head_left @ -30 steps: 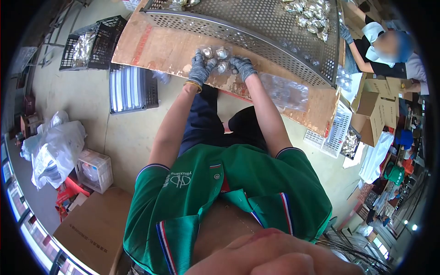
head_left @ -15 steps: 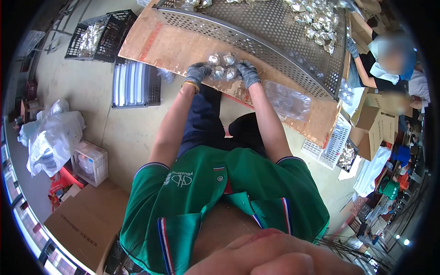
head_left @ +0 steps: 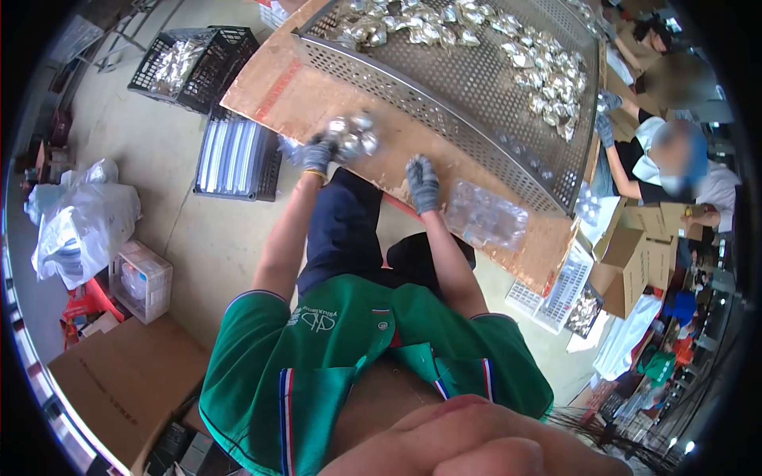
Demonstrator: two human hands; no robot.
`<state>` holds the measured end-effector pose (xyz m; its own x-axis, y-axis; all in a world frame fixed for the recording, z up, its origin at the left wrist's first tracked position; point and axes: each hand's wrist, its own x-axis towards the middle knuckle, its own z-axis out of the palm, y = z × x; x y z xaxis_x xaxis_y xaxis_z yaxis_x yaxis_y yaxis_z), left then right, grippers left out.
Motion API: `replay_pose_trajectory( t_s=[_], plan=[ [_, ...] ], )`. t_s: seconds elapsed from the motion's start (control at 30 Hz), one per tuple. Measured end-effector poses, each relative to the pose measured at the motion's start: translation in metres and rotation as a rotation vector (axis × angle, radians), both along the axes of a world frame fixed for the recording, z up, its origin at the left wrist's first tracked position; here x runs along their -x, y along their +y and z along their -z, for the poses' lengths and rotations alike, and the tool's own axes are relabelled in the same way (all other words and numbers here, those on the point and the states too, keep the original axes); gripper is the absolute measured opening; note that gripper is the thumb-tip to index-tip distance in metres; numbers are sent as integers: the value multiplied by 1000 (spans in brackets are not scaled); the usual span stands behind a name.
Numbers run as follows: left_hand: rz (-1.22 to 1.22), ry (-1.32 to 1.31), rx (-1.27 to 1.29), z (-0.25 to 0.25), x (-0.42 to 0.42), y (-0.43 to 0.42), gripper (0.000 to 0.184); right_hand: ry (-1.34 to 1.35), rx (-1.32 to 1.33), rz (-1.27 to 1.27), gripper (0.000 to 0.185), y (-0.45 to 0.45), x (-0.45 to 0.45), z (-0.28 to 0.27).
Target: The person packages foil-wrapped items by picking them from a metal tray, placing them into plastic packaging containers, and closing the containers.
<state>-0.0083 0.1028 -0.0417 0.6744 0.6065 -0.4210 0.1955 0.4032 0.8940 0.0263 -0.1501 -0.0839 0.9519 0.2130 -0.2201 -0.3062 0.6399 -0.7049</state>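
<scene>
My left hand [head_left: 320, 152], in a grey glove, is closed on the near-left side of a small cluster of shiny silver round pieces [head_left: 353, 135]. Blur hides whether a clear plastic tray holds them together. The cluster is at the near edge of a worn wooden board [head_left: 262, 79]. My right hand [head_left: 423, 182], also gloved, rests at the board's near edge, apart from the cluster, its fingers loosely extended with nothing in them. Just right of it lies a clear plastic tray with moulded pockets [head_left: 486, 213].
A perforated metal tray [head_left: 468, 75] with many silver pieces [head_left: 548, 75] stands beyond the board. At left are a black crate [head_left: 171, 67] of silver pieces and a crate of stacked clear trays [head_left: 234, 159]. A co-worker's gloved hands [head_left: 606, 127] are at the far right.
The silver cluster has moved left with my left hand. My right hand has let go of it and drawn back toward me. The view has shifted slightly.
</scene>
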Motion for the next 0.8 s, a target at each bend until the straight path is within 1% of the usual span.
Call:
replay_pose_trajectory(
  t_s=[0.07, 0.1, 0.13, 0.17, 0.2, 0.27, 0.3, 0.37, 0.4, 0.43, 0.47, 0.5, 0.53, 0.57, 0.6, 0.63, 0.67, 0.7, 0.77, 0.8],
  plan=[
    [-192, -41, 67, 5, 8, 41, 37, -653, 1107, -32, 24, 3, 12, -20],
    [-282, -114, 74, 7, 9, 61, 41, -662, 1095, -40, 24, 4, 15, -22],
    [-368, -192, 80, 8, 6, 82, 45, -671, 1147, -62, 27, 6, 13, -24],
    [-432, -195, 83, 6, 3, 102, 47, -680, 1202, -81, 30, 7, 10, -26],
    [-494, -197, 90, 4, 0, 119, 50, -688, 1195, -80, 30, 8, 10, -28],
    [-527, -288, 103, 23, -14, 168, 44, -628, 1174, -121, 27, 10, 7, -30],
    [-542, -334, 109, 32, -22, 193, 42, -678, 1173, -124, 27, 7, 5, -23],
    [-503, -823, 783, 86, -40, 258, 37, -703, 1182, -166, 27, 4, 4, -26],
    [-576, -768, 733, 60, -50, 243, 37, -723, 1190, -213, 27, 2, 3, -29],
    [-646, -706, 682, 31, -60, 226, 37, -843, 1258, -196, 19, 2, 1, -33],
    [-712, -638, 631, -3, -69, 206, 37, -852, 1269, -193, 19, 1, 0, -37],
    [-512, -269, 204, -28, -72, 186, 35, -698, 1156, -260, 18, 0, 1, -42],
    [-322, -57, -48, -5, -83, 194, 31, -542, 1039, -321, 17, -3, 1, -46],
    [-151, 151, -313, 13, -94, 200, 28, -682, 1063, -245, 19, -11, 2, -42],
    [-137, 148, -311, 28, -95, 207, 28, -674, 1071, -233, 19, -17, 0, -49],
    [-78, -2, -96, 40, -98, 207, 33, -874, 1286, -64, 17, -26, 3, -67],
    [-14, -56, 22, 45, -98, 189, 38, -1050, 1510, 113, 15, -39, 14, -85],
    [49, -98, 142, 51, -99, 171, 45, -878, 1619, 104, 15, -52, 23, -95],
    [55, -184, -239, 43, -68, 103, 41, -1011, 1761, 75, 22, -86, 35, -103],
    [56, -247, -425, 41, -49, 68, 40, -942, 1797, 73, 22, -97, 47, -110]
  ],
)
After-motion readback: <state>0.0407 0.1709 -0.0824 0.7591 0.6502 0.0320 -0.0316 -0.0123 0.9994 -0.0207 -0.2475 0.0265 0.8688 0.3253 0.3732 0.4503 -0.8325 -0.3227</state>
